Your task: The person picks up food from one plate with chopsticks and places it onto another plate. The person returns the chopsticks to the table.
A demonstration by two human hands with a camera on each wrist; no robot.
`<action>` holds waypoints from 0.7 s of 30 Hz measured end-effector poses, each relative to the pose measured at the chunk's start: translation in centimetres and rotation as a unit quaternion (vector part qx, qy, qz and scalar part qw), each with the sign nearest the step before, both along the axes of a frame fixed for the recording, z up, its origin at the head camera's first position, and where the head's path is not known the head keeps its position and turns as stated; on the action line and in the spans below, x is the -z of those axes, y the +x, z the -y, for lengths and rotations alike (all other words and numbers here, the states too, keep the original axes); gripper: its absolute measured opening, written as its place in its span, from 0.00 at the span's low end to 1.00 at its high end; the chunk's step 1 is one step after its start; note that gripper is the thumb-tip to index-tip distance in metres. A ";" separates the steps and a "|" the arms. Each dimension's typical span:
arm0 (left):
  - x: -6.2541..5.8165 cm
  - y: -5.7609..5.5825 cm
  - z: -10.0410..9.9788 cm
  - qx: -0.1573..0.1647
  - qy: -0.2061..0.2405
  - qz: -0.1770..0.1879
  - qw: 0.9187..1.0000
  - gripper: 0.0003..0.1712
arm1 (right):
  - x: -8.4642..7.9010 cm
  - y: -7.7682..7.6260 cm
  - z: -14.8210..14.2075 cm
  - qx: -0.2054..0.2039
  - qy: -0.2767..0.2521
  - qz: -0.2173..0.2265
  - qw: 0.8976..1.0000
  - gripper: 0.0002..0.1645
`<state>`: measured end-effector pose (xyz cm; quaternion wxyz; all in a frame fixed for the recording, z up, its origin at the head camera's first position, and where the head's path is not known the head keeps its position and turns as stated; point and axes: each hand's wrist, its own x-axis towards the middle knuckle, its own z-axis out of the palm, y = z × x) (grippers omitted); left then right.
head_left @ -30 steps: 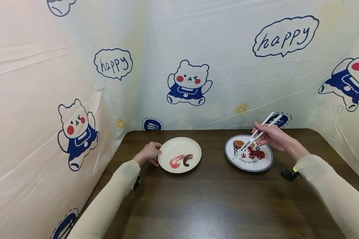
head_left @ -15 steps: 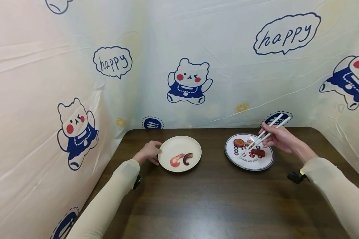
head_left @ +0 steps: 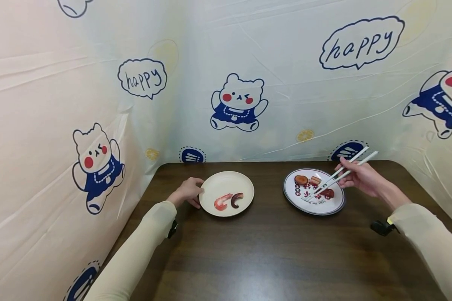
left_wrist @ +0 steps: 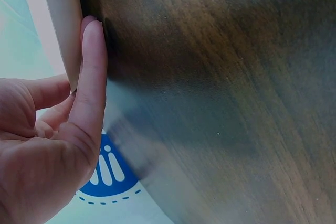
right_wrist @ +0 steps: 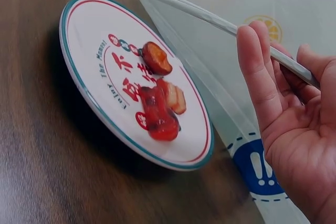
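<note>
My left hand [head_left: 188, 192] pinches the left rim of a cream plate [head_left: 226, 183]; in the left wrist view, the thumb and fingers [left_wrist: 93, 51] lie on either side of its edge. A pink shrimp [head_left: 221, 202] and a dark curved piece, like a tentacle [head_left: 236, 200], lie on that plate. My right hand [head_left: 365, 179] holds a pair of white chopsticks [head_left: 348, 169], their tips over a white printed plate [head_left: 314, 207]. On it lie a round brown slice [right_wrist: 156, 57], a pale layered piece [right_wrist: 172, 96] and a glossy red piece [right_wrist: 159, 116]. Nothing is between the chopstick tips.
Both plates stand towards the far side of a dark wooden table [head_left: 248, 251]. A pale cloth [head_left: 286, 104] with bear prints hangs behind the table and along its sides. A black wrist device [head_left: 382, 228] sits at the right sleeve.
My right hand and the chopsticks have moved to the right, their tips shifting across the printed plate. The left hand and the cream plate have stayed in place.
</note>
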<state>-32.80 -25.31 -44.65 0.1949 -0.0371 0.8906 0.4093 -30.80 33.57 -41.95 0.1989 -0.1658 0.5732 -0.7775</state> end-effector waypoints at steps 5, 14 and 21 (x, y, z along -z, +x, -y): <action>0.1 0.1 0.0 0.002 0.005 0.002 1.000 0.26 | 0.3 0.4 -0.7 0.005 -0.017 -0.003 1.000 0.31; 0.2 0.1 0.1 0.002 0.008 0.003 1.000 0.26 | 0.9 0.8 -1.9 0.013 -0.056 -0.008 0.998 0.30; -0.1 0.2 0.1 0.004 0.010 0.002 1.000 0.26 | 1.3 1.2 -3.3 0.007 -0.091 -0.010 0.996 0.32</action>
